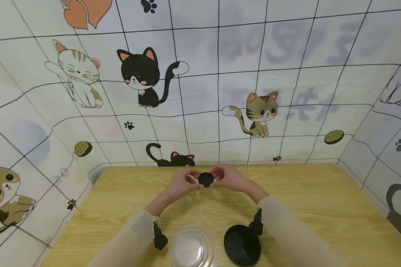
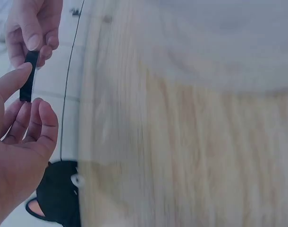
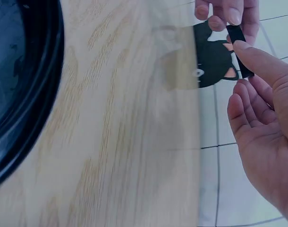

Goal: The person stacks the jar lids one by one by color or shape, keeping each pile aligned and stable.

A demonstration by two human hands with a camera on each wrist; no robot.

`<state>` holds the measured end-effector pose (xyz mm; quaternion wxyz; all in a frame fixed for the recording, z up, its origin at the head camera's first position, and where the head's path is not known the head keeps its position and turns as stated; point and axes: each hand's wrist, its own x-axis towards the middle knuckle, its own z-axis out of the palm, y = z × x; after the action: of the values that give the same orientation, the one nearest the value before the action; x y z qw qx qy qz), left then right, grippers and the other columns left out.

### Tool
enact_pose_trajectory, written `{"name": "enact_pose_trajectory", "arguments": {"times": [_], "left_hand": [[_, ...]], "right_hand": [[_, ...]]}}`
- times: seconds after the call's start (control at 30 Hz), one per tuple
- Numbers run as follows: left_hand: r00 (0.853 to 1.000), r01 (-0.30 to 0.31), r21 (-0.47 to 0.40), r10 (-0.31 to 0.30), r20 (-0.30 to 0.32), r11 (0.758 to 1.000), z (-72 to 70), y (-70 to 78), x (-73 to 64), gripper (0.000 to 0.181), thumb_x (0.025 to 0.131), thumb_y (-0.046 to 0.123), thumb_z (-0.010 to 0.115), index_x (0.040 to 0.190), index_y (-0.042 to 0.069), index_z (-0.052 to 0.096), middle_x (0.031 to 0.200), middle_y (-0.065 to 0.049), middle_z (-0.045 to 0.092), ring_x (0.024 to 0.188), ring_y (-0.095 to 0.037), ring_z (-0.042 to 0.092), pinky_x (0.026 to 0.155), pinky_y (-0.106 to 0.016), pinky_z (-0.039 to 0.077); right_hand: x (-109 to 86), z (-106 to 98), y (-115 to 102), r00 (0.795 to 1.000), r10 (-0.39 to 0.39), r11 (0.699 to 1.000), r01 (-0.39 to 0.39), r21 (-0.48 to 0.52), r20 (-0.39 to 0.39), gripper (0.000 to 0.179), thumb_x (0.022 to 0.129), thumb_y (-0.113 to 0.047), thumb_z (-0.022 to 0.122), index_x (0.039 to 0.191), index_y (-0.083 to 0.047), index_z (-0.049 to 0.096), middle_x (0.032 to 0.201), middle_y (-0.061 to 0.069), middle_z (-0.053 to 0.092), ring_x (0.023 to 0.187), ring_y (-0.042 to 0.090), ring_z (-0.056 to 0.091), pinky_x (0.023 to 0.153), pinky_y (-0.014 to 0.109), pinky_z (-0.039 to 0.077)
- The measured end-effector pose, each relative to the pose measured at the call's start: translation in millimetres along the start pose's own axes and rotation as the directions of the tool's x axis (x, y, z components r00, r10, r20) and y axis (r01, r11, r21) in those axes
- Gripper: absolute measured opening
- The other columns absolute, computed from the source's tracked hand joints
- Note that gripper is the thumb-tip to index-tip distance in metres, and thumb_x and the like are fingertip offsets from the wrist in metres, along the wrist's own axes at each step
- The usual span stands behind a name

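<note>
A small black round disc (image 1: 206, 179) is held up over the far edge of the table, between both hands. My left hand (image 1: 184, 182) pinches its left side between thumb and fingers, and my right hand (image 1: 230, 178) grips the opposite side in the same way. Seen edge-on in the left wrist view, the disc (image 2: 29, 78) looks like a flat, fairly thick black strip. The right wrist view also shows the disc (image 3: 241, 52) on edge, the thumb pressed on its near face and the fingertips under its rim.
On the wooden table (image 1: 304, 207), a clear round dish (image 1: 190, 247) sits near the front, with a black round bowl (image 1: 242, 246) to its right. A cat-patterned cloth (image 1: 200, 89) rises behind the table and along both sides.
</note>
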<state>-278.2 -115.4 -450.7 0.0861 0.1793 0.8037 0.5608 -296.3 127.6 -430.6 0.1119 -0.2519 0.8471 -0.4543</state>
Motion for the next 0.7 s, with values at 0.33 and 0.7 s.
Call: {"name": "enact_pose_trajectory", "arguments": {"times": [0.33,0.7], "left_hand": [[0.997,-0.058,0.009,0.057,0.049,0.998,24.6,28.2,-23.3,0.045,0.087,0.009,0.082,0.126,0.0,0.062,0.111,-0.01,0.059,0.086,-0.02,0.062,0.066,-0.028,0.052],[0.992,-0.069,-0.014,0.07,0.104,0.998,45.9,40.3,-48.7,0.043,0.087,0.009,0.083,0.123,0.001,0.061,0.111,-0.007,0.058,0.084,-0.015,0.061,0.071,-0.026,0.054]], "right_hand": [[-48.5,-11.7,-9.8,0.999,-0.041,0.998,0.04,0.037,0.018,0.04,0.085,-0.016,0.086,0.116,-0.001,0.065,0.098,0.008,0.063,0.083,0.022,0.059,0.074,0.032,0.053],[-87.7,-8.6,-10.8,0.998,-0.055,0.998,0.055,0.021,0.02,0.041,0.083,-0.02,0.088,0.114,-0.004,0.065,0.091,0.005,0.061,0.081,0.02,0.058,0.07,0.028,0.051]]}}
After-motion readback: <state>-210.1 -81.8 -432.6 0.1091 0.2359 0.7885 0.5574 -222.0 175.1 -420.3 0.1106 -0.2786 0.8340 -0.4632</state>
